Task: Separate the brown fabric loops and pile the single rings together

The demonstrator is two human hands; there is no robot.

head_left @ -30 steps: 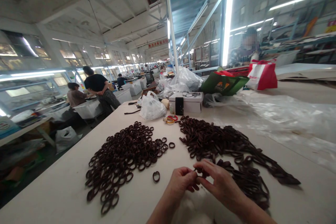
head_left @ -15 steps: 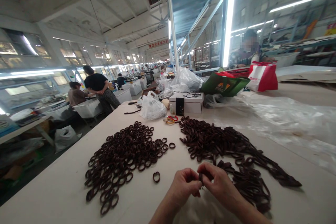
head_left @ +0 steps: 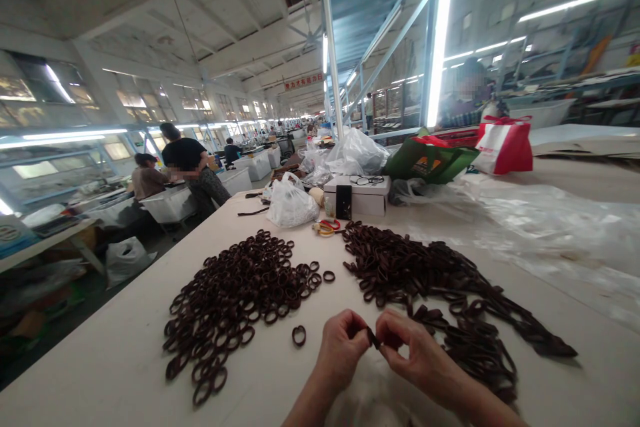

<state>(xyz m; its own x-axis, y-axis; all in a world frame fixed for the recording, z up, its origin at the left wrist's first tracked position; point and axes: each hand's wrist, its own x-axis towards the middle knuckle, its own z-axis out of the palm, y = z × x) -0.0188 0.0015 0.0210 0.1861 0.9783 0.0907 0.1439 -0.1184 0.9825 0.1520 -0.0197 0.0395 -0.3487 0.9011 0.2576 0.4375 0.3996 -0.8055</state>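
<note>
Between my two hands, above the table's near side, is a small dark brown strap loop, partly hidden by the fingers. My left hand pinches one side of it, and my right hand pinches the other. To the left lies a pile of small round dark brown loops. One single loop rests apart from that pile, close to my left hand. On the right spreads a heap of longer, flattened brown strap loops, reaching down beside my right wrist.
Beyond the piles are scissors with red and yellow handles, a white plastic bag and a white box with glasses on top. A green bag, a red-and-white bag and clear plastic sheeting lie farther right. Several people are in the background.
My left hand has shifted slightly left, away from the right, so more of the brown loop shows between the fingers. The piles are unchanged.
</note>
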